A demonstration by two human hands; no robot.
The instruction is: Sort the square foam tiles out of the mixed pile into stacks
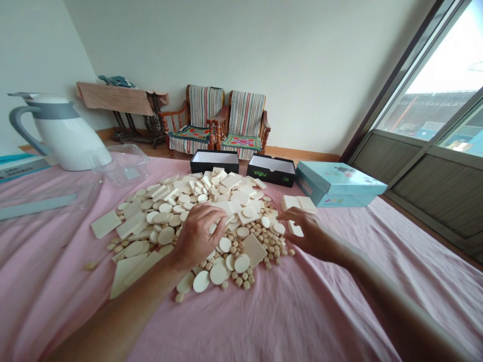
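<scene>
Far L: white-and-grey jug [68,136] on the pink cloth [283,322], w/ a clear plastic container [130,163] just beside it. Next, mid-table, the big heap of pale wooden pcs [166,236]: discs, flat tiles, small cubes nearest the person.

L forearm [128,301] slants in from bottom L; L hand [202,234] is over the heap's middle, back of hand up, fingers curled fwd, thumb bent in near the fingertips. Can't tell if a pc is pinched there.

Behind the heap, 2 open black boxes [215,162] [270,172] side by side.

R forearm [385,301] comes in from bottom R; R hand [307,231] is at the heap's R edge, fingers bent inward, thumb apart below, w/ a white pc [296,229] showing btwn. Can't tell if gripped.

Just behind R hand: flat tiles [298,202]; then a lt-blue box [347,188], lid shut.
</scene>
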